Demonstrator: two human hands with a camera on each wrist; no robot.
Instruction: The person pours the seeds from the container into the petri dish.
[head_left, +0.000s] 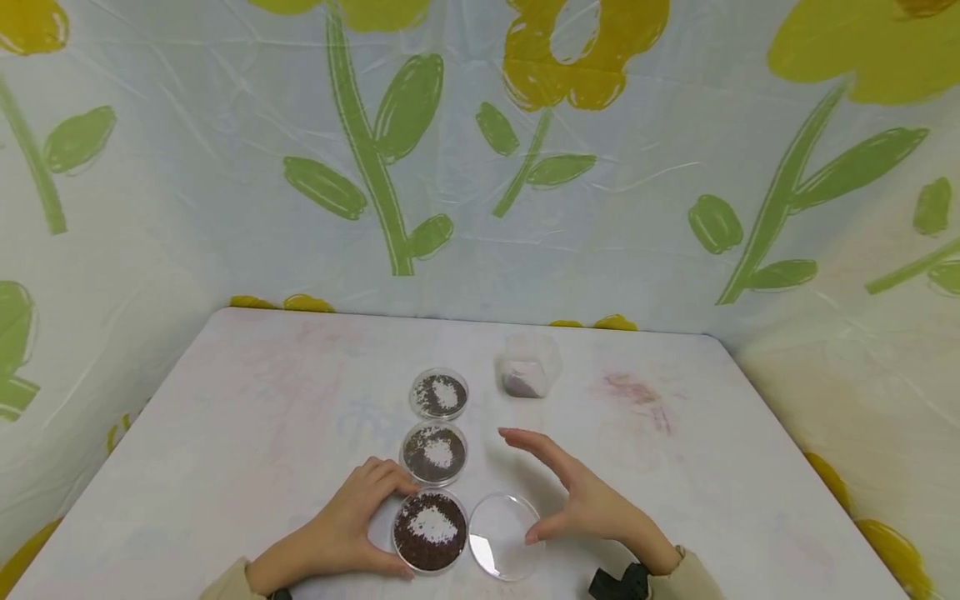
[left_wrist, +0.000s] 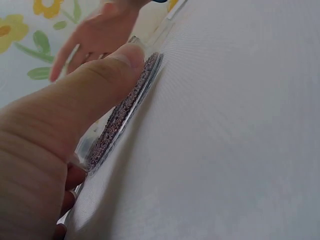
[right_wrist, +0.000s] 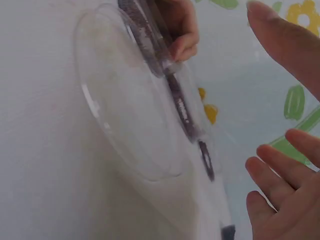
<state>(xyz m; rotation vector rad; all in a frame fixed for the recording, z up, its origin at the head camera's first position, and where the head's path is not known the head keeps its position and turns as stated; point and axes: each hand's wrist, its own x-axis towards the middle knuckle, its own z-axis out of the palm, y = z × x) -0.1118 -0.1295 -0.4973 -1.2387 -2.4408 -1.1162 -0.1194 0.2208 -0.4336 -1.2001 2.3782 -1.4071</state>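
Note:
My left hand (head_left: 358, 515) holds the nearest petri dish (head_left: 430, 533) between thumb and fingers. Dark brown granules fill this dish, with a patch of white powder on top. In the left wrist view the thumb (left_wrist: 95, 87) presses along the dish rim. A clear, round lid (head_left: 495, 521) lies flat on the table, right beside that dish. Above the lid's right side is my right hand (head_left: 592, 502), thumb and fingers spread wide and holding nothing. The right wrist view shows those fingers apart from the lid (right_wrist: 125, 95).
Two more petri dishes, a middle one (head_left: 433, 452) and a far one (head_left: 439, 393), continue the row away from me, both with dark granules and white powder. A translucent bag (head_left: 527, 371) with pale contents stands behind, to the right. Flower-printed cloth (head_left: 600, 250) hangs around the white table (head_left: 285, 400).

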